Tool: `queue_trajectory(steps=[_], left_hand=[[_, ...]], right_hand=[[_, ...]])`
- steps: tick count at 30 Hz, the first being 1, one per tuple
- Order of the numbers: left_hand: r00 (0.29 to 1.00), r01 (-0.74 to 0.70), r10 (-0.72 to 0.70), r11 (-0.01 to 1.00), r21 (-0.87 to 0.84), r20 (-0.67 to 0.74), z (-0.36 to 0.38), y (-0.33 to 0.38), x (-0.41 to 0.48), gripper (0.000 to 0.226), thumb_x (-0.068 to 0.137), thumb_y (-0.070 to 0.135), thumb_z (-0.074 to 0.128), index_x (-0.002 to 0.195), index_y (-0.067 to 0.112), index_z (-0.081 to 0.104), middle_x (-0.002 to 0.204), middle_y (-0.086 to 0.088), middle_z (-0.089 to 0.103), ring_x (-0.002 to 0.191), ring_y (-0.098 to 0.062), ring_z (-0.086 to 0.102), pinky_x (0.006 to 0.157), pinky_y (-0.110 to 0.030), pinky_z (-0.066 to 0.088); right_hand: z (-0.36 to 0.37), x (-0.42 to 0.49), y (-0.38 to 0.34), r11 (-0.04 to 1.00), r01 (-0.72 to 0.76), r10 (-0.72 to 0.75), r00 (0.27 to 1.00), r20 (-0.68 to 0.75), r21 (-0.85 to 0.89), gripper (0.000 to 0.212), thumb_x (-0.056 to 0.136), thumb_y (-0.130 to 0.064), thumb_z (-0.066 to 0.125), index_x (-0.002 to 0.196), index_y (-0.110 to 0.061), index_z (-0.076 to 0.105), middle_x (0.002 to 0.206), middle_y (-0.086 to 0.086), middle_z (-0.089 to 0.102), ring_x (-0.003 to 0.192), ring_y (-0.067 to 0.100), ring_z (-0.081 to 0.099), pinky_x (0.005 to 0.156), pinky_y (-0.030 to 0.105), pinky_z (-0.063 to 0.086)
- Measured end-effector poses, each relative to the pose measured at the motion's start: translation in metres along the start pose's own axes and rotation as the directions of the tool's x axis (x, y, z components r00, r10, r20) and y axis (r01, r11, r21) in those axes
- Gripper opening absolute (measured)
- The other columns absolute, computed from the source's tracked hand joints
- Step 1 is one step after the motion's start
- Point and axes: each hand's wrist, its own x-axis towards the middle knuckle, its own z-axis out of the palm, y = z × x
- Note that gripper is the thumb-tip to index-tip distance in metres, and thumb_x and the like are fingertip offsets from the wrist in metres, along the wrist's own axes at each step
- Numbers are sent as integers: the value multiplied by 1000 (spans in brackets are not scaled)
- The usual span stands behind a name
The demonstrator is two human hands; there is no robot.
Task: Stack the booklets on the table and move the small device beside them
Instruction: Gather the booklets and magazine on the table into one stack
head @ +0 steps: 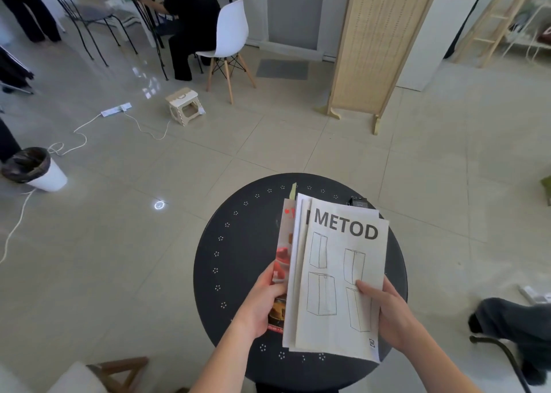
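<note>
Both hands are holding the booklets (334, 276) over the round black desk (238, 261). Left hand (262, 303) grip is closing on the stack's left edge, fingers wrapping the colourful booklet (283, 261) at the bottom. Right hand (384, 309) grip is pinching the right edge, thumb lying on the top "METOD" booklet (343, 288). Sheets are sitting fanned, edges misaligned. Small device (359, 202) is lying on the desk's far edge, just beyond the stack's top right corner.
</note>
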Motion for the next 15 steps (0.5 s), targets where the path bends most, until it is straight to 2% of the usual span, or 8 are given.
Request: queue_trajectory(steps=[6, 9, 11, 13, 15], left_hand=[[1000, -4, 3, 1000, -31, -22, 16, -5, 6, 26, 109, 35, 62, 131, 30, 74, 128, -4, 81, 119, -27, 78, 113, -56, 54], [1000, -23, 23, 999, -39, -7, 29, -8, 6, 37, 111, 49, 50, 135, 32, 73, 132, 2, 80, 122, -20, 77, 106, -49, 57], [998, -54, 54, 998, 17, -29, 35, -11, 9, 31, 107, 42, 63, 135, 31, 71, 131, 5, 80, 119, -14, 78, 101, -42, 59], [995, -71, 75, 996, 57, -60, 38, -13, 14, 33, 99, 22, 80, 130, 27, 73, 127, 5, 82, 114, -12, 80, 99, -40, 62], [994, -81, 90, 989, 123, -67, 36, -14, 19, 40, 93, 11, 85, 129, 26, 74, 122, 6, 84, 112, -12, 80, 99, -39, 63]], right_hand=[[-13, 2, -7, 993, 115, -116, 993, -35, -40, 49, 98, 4, 65, 140, -21, 60, 129, 14, 77, 114, 41, 75, 96, 61, 59], [-14, 4, -10, 982, 177, -182, 982, -60, -67, 50, 97, 5, 68, 138, -21, 58, 125, 10, 79, 110, 35, 77, 88, 52, 63], [-14, 7, -10, 971, 221, -228, 970, -82, -88, 57, 95, 7, 70, 140, -22, 52, 126, 8, 77, 111, 32, 76, 85, 50, 64], [-16, 9, -13, 968, 232, -242, 965, -98, -100, 63, 93, 8, 72, 143, -23, 49, 128, 9, 76, 113, 33, 75, 90, 52, 62], [-18, 11, -16, 969, 221, -230, 970, -75, -110, 55, 92, 9, 72, 141, -11, 54, 127, 15, 76, 112, 36, 76, 93, 52, 61]])
